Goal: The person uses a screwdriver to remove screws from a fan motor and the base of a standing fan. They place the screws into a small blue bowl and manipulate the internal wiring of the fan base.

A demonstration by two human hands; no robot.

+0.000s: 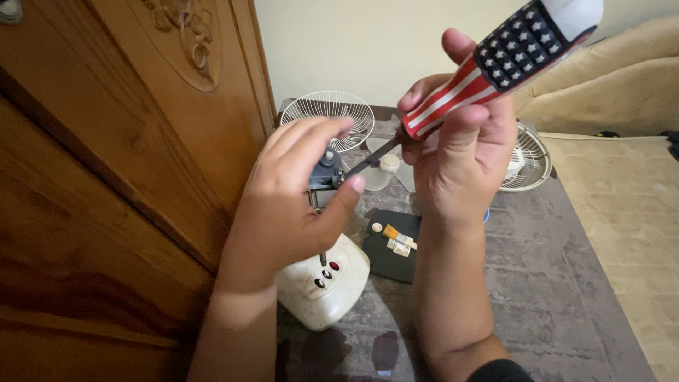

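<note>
Right hand [463,152], screwdriver [488,67] tip down-left.

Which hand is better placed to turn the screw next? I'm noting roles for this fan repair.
Probably the right hand: it already grips the striped screwdriver, tip at the motor part, which the left hand steadies.
</note>
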